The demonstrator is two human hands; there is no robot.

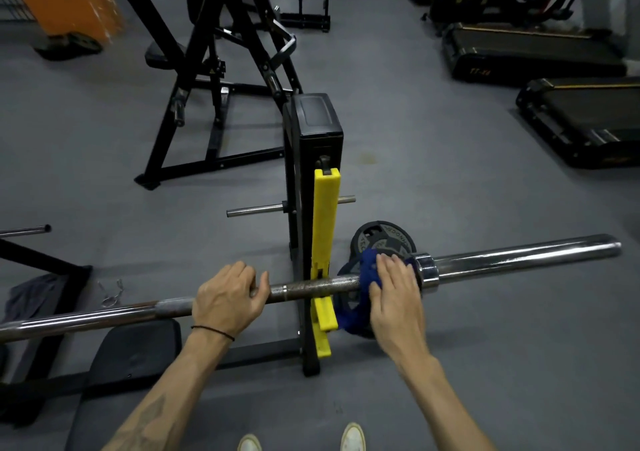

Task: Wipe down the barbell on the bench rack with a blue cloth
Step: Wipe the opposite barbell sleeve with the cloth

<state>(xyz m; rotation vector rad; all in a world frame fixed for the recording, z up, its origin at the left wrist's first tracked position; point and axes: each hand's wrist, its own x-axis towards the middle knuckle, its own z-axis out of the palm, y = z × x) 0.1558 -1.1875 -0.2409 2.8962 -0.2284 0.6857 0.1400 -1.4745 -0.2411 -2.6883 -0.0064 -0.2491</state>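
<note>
Chrome and dull knurled steel run left to right across your view: the barbell lies nearly level on the bench rack, its long axis climbing slightly toward the far right, where the bare sleeve ends well beyond your hands. It rests in the yellow rack cradle, which sits between your two hands.

Your left hand is on the left side of that cradle, its grip curled over the shaft with the fingers wrapped round it, steadying the bar. Your right hand is on the right side, laid flat with fingers fairly straight, pressing the blue cloth against the bar just left of the collar. The cloth drapes over the shaft and hangs down on the near side.

What the coming move turns on is this: the cloth sits at the inner end of the sleeve, and the unwiped length on that side lies straight out to the right, along the bar's own axis. Your right hand is the nearer one to it, so slide along the axis, not across it. You will likely need to lift the cloth over the collar's step. A weight plate lies on the floor behind the cloth, apart from the bar as far as you can tell.
</note>
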